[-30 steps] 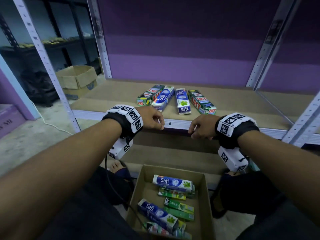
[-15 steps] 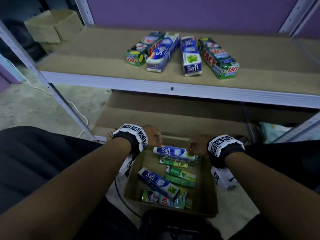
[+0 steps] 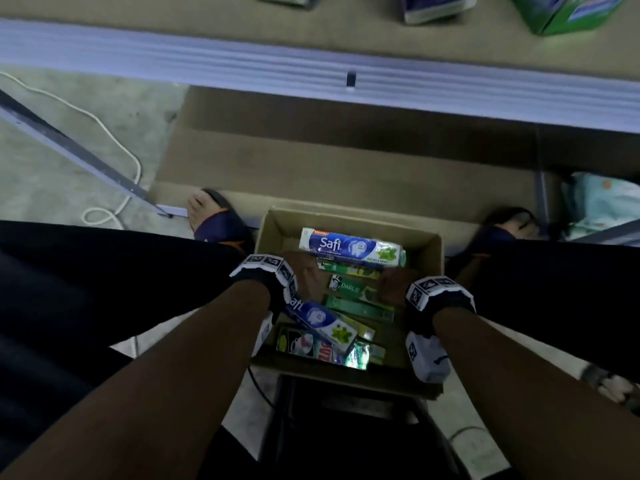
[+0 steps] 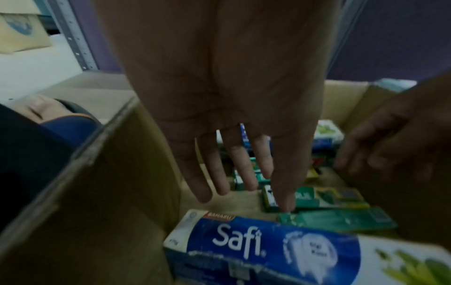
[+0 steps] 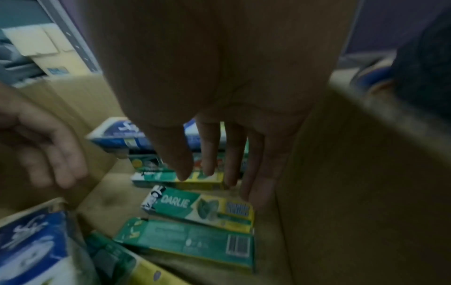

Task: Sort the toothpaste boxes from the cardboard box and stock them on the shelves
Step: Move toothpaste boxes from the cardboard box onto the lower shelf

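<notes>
An open cardboard box point(image 3: 434, 258) on the floor between my feet holds several toothpaste boxes. A blue Safi box point(image 3: 351, 245) lies at its far end, another Safi box point(image 3: 320, 320) near the left wall, and green Darlie boxes point(image 3: 353, 289) in the middle. My left hand point(image 3: 306, 275) reaches into the box with straight fingers point(image 4: 244, 169) hanging just above the Darlie boxes point(image 4: 314, 196), holding nothing. My right hand point(image 3: 391, 284) is inside the box on the right, its fingers point(image 5: 207, 154) extended over the Darlie box point(image 5: 197, 208), also empty.
The metal shelf edge point(image 3: 311, 67) crosses above, with toothpaste boxes point(image 3: 568, 12) lying on the shelf board. A lower shelf board point(image 3: 346, 161) lies behind the cardboard box. A white cable point(image 3: 114, 140) trails on the floor at left. A dark stool point(image 3: 346, 427) sits below me.
Both hands have dropped from the shelf edge down into the cardboard box. My head has tilted down, so the shelf now sits at the top of the view.
</notes>
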